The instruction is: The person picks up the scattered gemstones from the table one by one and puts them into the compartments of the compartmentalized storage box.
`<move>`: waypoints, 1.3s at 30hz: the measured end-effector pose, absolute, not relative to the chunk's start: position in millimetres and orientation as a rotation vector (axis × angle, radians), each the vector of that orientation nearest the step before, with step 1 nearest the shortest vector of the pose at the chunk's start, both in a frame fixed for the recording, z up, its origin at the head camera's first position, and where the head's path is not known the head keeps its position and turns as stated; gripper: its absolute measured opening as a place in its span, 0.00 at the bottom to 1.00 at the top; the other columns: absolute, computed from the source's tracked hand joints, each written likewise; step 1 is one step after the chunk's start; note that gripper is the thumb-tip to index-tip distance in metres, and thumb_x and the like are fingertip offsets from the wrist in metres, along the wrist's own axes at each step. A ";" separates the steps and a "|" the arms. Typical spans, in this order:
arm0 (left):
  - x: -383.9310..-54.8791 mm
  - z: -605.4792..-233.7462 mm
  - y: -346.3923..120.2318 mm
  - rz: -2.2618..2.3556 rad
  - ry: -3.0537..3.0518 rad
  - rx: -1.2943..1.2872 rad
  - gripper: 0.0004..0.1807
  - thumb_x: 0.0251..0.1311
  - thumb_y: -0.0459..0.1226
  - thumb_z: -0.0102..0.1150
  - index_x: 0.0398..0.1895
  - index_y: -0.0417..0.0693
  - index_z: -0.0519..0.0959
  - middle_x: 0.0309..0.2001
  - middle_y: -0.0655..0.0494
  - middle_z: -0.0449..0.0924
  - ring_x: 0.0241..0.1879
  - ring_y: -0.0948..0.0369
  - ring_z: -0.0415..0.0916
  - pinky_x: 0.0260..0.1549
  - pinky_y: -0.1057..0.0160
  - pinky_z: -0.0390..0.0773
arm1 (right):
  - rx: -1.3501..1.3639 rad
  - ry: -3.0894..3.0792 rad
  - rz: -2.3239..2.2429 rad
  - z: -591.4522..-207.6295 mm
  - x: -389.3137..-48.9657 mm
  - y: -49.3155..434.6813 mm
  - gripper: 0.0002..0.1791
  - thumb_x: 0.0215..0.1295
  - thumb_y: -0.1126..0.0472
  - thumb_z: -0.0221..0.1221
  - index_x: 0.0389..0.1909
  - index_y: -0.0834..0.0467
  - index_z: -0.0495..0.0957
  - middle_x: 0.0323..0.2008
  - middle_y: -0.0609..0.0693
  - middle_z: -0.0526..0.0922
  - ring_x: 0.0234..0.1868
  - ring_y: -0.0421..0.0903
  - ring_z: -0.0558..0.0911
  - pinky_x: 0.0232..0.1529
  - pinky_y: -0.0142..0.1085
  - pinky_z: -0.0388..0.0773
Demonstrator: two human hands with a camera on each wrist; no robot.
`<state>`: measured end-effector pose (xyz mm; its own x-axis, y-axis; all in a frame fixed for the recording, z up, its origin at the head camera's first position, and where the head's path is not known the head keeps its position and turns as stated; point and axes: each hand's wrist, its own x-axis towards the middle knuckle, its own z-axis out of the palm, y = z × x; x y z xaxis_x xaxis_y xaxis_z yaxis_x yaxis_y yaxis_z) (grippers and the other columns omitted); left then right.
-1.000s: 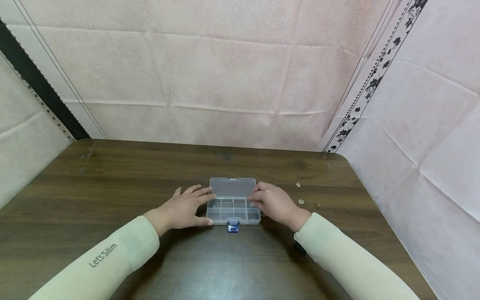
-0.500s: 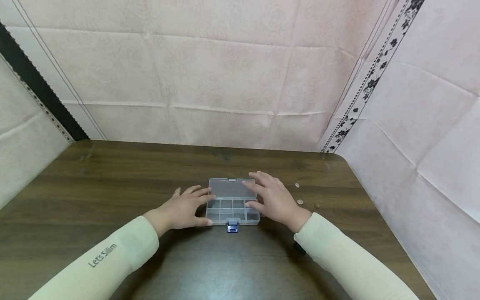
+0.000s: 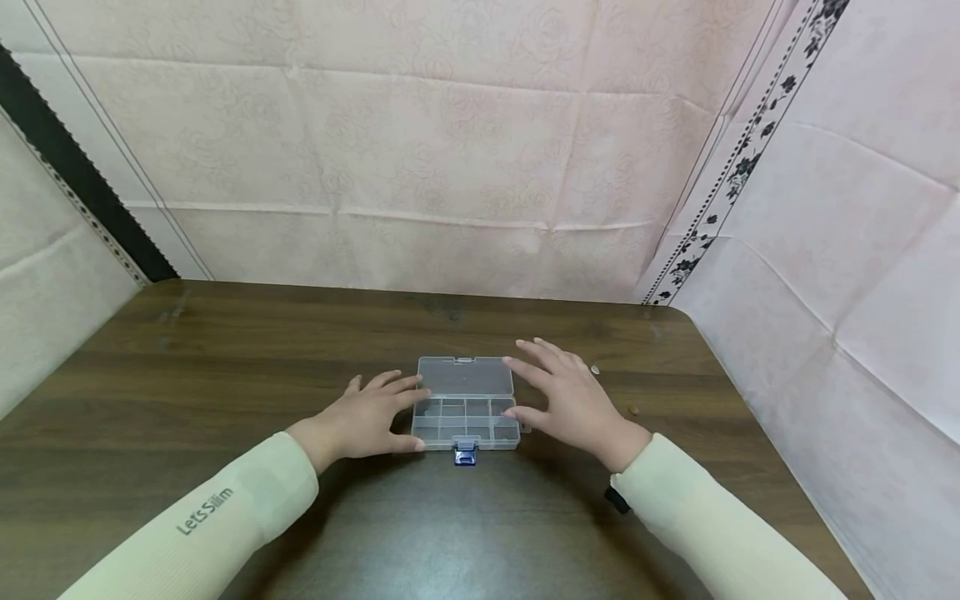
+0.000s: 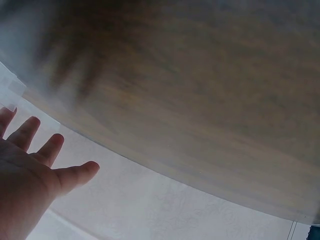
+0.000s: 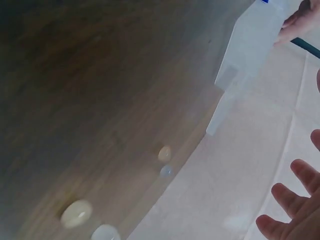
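Counter (image 3: 300,350): dark wood-grain top under it all.
L sleeve (image 3: 172,542): pale, printed — reads approx. "LetsSlim", the only legible writing.
L hand (image 3: 360,421): fingers spread, fingertips + thumb at box's L edge, prob. steadying it.
R hand (image 3: 573,408): fingers spread, thumb well apart, by box's R edge; nothing visibly held.
Box (image 3: 453,410): clear, divided plastic, on counter betw. the hands. Prob. v. light, stiff, slick, maybe brittle; best held by side walls. Contents, if any — can't tell.
Lid (image 3: 465,377): laid back on far side; looks thin, prob. flexes, so poor place to lift from.
Latch (image 3: 465,457): blue, near side, centre; no brand legible.
Pebbles (image 5: 76,214): four in R wrist view, pale, rounded, R of box; prob. hard, slippery, so pinch across edges w/ fingertips.
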<state>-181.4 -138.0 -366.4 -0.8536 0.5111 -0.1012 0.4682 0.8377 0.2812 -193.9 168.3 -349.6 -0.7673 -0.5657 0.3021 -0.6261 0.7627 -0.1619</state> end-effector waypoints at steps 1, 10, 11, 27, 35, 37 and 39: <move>-181.5 -366.5 -137.8 0.371 2.845 0.764 0.40 0.56 0.60 0.61 0.71 0.56 0.66 0.73 0.52 0.57 0.73 0.45 0.49 0.59 0.25 0.46 | 0.935 -2.721 0.389 -349.1 -192.8 171.0 0.38 0.57 0.40 0.65 0.68 0.47 0.68 0.71 0.50 0.63 0.73 0.53 0.58 0.64 0.62 0.58; -182.2 -366.8 -137.6 0.368 2.844 0.760 0.40 0.56 0.60 0.61 0.71 0.56 0.66 0.73 0.52 0.57 0.73 0.45 0.49 0.59 0.25 0.46 | 0.927 -2.695 0.517 -343.7 -183.8 196.9 0.40 0.54 0.43 0.69 0.68 0.50 0.69 0.71 0.50 0.64 0.72 0.55 0.59 0.67 0.58 0.56; -182.3 -366.6 -137.5 0.366 2.845 0.761 0.40 0.56 0.60 0.61 0.71 0.56 0.66 0.73 0.52 0.57 0.73 0.45 0.49 0.59 0.25 0.46 | 0.919 -2.695 0.536 -343.5 -183.3 200.0 0.40 0.54 0.44 0.69 0.68 0.50 0.69 0.71 0.50 0.64 0.72 0.55 0.60 0.66 0.58 0.56; -181.9 -365.0 -136.7 0.356 2.849 0.756 0.40 0.56 0.59 0.62 0.71 0.56 0.66 0.73 0.51 0.58 0.73 0.44 0.49 0.59 0.25 0.46 | 0.723 -2.780 0.826 -340.9 -174.7 245.9 0.38 0.57 0.47 0.68 0.68 0.52 0.69 0.69 0.49 0.65 0.69 0.54 0.65 0.61 0.53 0.65; -182.5 -366.3 -137.0 0.352 2.854 0.759 0.41 0.56 0.60 0.62 0.71 0.56 0.66 0.73 0.51 0.58 0.72 0.45 0.50 0.59 0.25 0.46 | 0.641 -2.795 0.872 -342.4 -173.6 264.1 0.37 0.57 0.48 0.68 0.67 0.54 0.70 0.68 0.53 0.67 0.68 0.56 0.66 0.59 0.53 0.66; -182.6 -366.5 -136.9 0.353 2.854 0.760 0.41 0.56 0.60 0.62 0.71 0.56 0.66 0.73 0.51 0.58 0.72 0.44 0.50 0.59 0.25 0.46 | 0.610 -2.801 0.883 -342.4 -173.4 268.5 0.38 0.56 0.47 0.69 0.67 0.54 0.70 0.68 0.53 0.67 0.68 0.56 0.66 0.61 0.54 0.65; -182.6 -366.5 -136.8 0.354 2.854 0.759 0.41 0.56 0.60 0.62 0.71 0.56 0.66 0.73 0.51 0.58 0.72 0.44 0.50 0.59 0.25 0.46 | 0.582 -2.799 0.883 -342.3 -173.2 273.0 0.38 0.55 0.47 0.69 0.67 0.53 0.70 0.68 0.54 0.68 0.67 0.57 0.66 0.62 0.54 0.63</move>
